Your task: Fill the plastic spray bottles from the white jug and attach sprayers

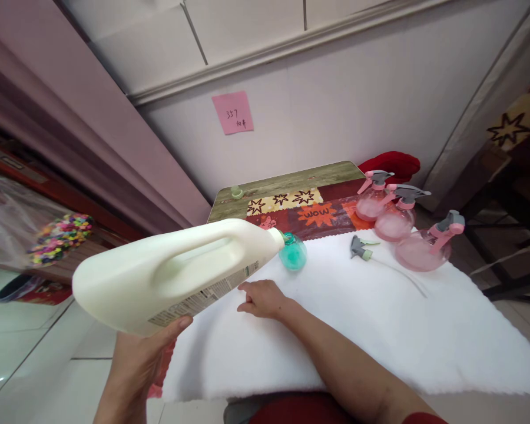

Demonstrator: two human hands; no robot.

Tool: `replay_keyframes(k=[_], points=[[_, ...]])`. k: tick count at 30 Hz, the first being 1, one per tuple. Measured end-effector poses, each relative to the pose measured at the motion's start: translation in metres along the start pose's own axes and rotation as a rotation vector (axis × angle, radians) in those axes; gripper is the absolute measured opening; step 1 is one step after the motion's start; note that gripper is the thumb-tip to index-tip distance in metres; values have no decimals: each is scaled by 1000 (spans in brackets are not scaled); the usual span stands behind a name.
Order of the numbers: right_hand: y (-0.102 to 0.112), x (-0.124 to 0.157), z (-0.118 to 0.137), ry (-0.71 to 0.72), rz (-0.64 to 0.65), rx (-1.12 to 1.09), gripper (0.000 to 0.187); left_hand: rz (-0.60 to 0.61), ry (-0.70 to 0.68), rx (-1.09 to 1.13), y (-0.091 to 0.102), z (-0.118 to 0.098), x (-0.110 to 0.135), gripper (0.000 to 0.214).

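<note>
My left hand (154, 347) grips the underside of a large white jug (128, 282) with a moulded handle and a printed label. The jug lies tilted on its side, its mouth pointing right at the neck of a small green transparent bottle (294, 257) standing on the white cloth. Liquid shows green inside that bottle. Just below the jug's front half is my right hand (262, 299), thumb and index finger apart, the index tip at the label edge; contact is unclear. To the right lies a grey-and-green spray head (361, 248) with its thin tube.
Three pink spray bottles (423, 250) stand at the table's right side. A small green cap (237, 192) sits at the back left on the wood-patterned tabletop (282, 179). White fluffy cloth (357, 330) covers the front. Behind is a wall with a pink note (232, 112).
</note>
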State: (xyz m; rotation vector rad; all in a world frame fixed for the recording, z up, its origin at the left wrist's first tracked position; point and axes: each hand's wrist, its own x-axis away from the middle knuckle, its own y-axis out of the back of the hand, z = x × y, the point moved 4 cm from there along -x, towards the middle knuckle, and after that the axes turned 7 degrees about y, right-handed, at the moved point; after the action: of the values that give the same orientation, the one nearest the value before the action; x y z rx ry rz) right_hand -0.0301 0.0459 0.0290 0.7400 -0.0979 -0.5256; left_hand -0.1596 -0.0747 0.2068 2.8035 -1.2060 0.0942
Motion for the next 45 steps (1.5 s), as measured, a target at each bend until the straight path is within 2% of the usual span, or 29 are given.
replay_keyframes(k=[15,25,45], points=[[2,1,2,-4,3,5,44,25,-15,5,1,0,0,86],[2,1,2,-4,14,6,46,39,-73,-11,2,1,-2,80],[1,1,1,0,16,21,48,59,-58,-39,8,3,-6,78]])
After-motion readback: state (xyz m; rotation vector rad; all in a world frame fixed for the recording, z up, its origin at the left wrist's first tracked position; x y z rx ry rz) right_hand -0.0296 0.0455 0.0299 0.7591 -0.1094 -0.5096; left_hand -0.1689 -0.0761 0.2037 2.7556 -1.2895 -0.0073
